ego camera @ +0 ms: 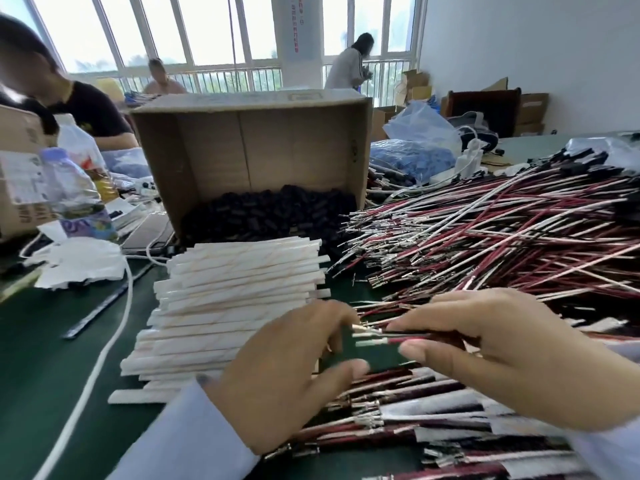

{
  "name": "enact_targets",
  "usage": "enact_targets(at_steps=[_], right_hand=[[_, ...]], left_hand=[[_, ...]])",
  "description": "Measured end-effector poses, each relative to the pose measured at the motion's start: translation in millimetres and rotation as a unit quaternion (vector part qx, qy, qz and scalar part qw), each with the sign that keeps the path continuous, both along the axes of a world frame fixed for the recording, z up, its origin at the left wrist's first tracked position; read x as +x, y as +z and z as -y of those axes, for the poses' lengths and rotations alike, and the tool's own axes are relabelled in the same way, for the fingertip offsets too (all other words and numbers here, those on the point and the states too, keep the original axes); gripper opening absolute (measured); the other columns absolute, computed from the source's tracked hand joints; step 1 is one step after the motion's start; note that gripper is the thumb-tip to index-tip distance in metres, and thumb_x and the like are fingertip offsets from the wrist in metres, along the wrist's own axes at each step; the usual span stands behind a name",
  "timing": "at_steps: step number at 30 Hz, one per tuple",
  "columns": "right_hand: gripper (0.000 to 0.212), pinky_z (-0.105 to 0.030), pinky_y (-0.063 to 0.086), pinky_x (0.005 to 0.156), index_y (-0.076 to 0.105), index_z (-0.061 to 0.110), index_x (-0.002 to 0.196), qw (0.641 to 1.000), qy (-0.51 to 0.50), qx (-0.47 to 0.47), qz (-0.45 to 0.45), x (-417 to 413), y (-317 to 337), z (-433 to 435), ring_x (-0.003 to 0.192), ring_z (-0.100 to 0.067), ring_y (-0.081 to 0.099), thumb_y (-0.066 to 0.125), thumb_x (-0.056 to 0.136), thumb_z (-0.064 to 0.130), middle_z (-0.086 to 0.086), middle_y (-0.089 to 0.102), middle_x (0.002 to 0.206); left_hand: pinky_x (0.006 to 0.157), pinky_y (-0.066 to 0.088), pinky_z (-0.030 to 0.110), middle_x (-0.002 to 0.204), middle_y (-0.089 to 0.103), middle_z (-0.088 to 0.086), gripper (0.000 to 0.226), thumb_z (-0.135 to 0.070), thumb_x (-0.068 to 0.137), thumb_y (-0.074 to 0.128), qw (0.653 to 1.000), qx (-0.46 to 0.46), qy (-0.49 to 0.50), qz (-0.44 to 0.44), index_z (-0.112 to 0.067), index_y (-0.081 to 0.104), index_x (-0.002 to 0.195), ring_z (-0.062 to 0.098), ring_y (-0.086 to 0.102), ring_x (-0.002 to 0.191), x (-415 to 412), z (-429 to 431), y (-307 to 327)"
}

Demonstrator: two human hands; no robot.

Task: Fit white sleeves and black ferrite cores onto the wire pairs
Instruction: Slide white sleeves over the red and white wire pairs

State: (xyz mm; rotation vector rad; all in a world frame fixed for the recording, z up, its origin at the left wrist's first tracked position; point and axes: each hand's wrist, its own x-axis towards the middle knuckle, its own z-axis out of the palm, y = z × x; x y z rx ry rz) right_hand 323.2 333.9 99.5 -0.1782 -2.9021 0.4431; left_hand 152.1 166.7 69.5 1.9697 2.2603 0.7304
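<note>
The wire pair (pixel 398 336) is thin, light and bendy, so it will likely flop. It is best held close to its metal tips. It sits above the table (pixel 52 341), near the white sleeves (pixel 235 299). The right hand (pixel 512 358) pinches it. The left hand (pixel 291 375) has bent fingers at the tips, but whether they grip cannot be told.

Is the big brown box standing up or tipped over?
Tipped on its side: the cardboard box opens toward the camera, black ferrite cores heaped on its lower wall.

R hand (pixel 502 358) pinches wire pair (pixel 398 336); L hand (pixel 294 368) fingers bent, index touching tip.
</note>
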Motion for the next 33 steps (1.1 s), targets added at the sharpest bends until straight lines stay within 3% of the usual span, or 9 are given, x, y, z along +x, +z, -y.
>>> enact_targets(at_steps=[2, 4, 9, 13, 18, 21, 23, 28, 33], right_hand=[[0.041, -0.017, 0.052, 0.065, 0.060, 0.054, 0.109, 1.000, -0.003, -0.006, -0.031, -3, 4, -7, 0.081, 0.011, 0.061, 0.030, 0.089, 0.073, 0.033, 0.064, 0.087], [0.039, -0.013, 0.048, 0.070, 0.067, 0.050, 0.104, 0.998, -0.018, -0.049, -0.040, -4, 1, -11, 0.080, 0.014, 0.059, 0.038, 0.085, 0.068, 0.036, 0.063, 0.080], [0.023, -0.005, 0.039, 0.067, 0.074, 0.036, 0.102, 0.998, -0.005, -0.055, 0.013, -16, -15, -4, 0.073, 0.013, 0.055, 0.062, 0.083, 0.040, 0.031, 0.054, 0.062], [0.023, -0.007, 0.041, 0.066, 0.074, 0.032, 0.105, 0.994, -0.023, -0.100, -0.039, -15, -22, -4, 0.071, 0.006, 0.058, 0.067, 0.086, 0.021, 0.026, 0.059, 0.062], [0.025, -0.011, 0.042, 0.062, 0.072, 0.046, 0.097, 0.991, -0.028, -0.102, -0.087, -13, -25, 0, 0.072, 0.006, 0.059, 0.054, 0.084, 0.059, 0.033, 0.058, 0.065], [0.021, -0.026, 0.048, 0.059, 0.068, 0.053, 0.094, 0.988, -0.037, -0.110, -0.098, -12, -25, 2, 0.068, -0.006, 0.060, 0.052, 0.082, 0.057, 0.013, 0.062, 0.063], [0.019, -0.037, 0.052, 0.065, 0.067, 0.055, 0.091, 0.986, -0.047, -0.124, -0.097, -13, -25, 2, 0.071, -0.007, 0.062, 0.053, 0.078, 0.057, 0.008, 0.066, 0.068], [0.023, -0.040, 0.052, 0.066, 0.072, 0.046, 0.090, 0.984, -0.050, -0.135, -0.101, -12, -25, 2, 0.073, -0.008, 0.062, 0.057, 0.076, 0.056, 0.010, 0.066, 0.070], [0.025, -0.041, 0.051, 0.061, 0.074, 0.037, 0.089, 0.985, -0.036, -0.120, -0.121, -14, -28, 3, 0.067, -0.012, 0.060, 0.056, 0.080, 0.052, 0.007, 0.062, 0.065]], left_hand=[[0.081, 0.038, 0.012, 0.102, 0.045, -0.029, 0.038, -0.070, 0.081, 0.041, 0.999, -0.035, 0.030, -0.011, -0.050, 0.043, 0.113, -0.005, 0.047, 0.098, -22, 35, -7], [0.084, 0.038, 0.013, 0.106, 0.041, -0.034, 0.035, -0.071, 0.080, 0.037, 0.993, -0.092, 0.057, -0.055, -0.054, 0.046, 0.109, -0.008, 0.044, 0.100, -31, 55, -17], [0.073, 0.048, 0.034, 0.090, 0.055, -0.020, 0.037, -0.054, 0.084, 0.031, 0.988, -0.059, 0.094, -0.106, -0.035, 0.062, 0.092, 0.007, 0.055, 0.084, -28, 50, -22], [0.062, 0.046, 0.029, 0.081, 0.059, -0.015, 0.027, -0.035, 0.091, 0.037, 0.986, -0.036, 0.079, -0.142, -0.027, 0.062, 0.083, 0.011, 0.059, 0.068, -23, 49, -20], [0.073, 0.040, 0.023, 0.088, 0.055, -0.015, 0.027, -0.041, 0.092, 0.035, 0.994, 0.007, 0.083, -0.064, -0.024, 0.056, 0.093, 0.005, 0.056, 0.077, -22, 48, -22], [0.082, 0.039, 0.016, 0.100, 0.049, -0.021, 0.027, -0.053, 0.093, 0.043, 0.996, -0.054, 0.054, -0.042, -0.031, 0.056, 0.103, -0.003, 0.049, 0.091, -25, 44, -24], [0.082, 0.040, 0.015, 0.097, 0.050, -0.021, 0.025, -0.056, 0.087, 0.049, 0.996, -0.078, 0.034, -0.019, -0.035, 0.059, 0.097, -0.004, 0.049, 0.091, -28, 44, -21], [0.078, 0.043, 0.012, 0.096, 0.058, -0.020, 0.029, -0.057, 0.070, 0.073, 0.983, -0.133, 0.011, 0.125, -0.036, 0.067, 0.089, 0.000, 0.056, 0.094, -39, 61, -9], [0.073, 0.040, 0.010, 0.094, 0.057, -0.024, 0.014, -0.035, 0.076, 0.077, 0.975, -0.182, 0.032, 0.124, -0.033, 0.063, 0.079, 0.000, 0.055, 0.088, -42, 71, -4]])
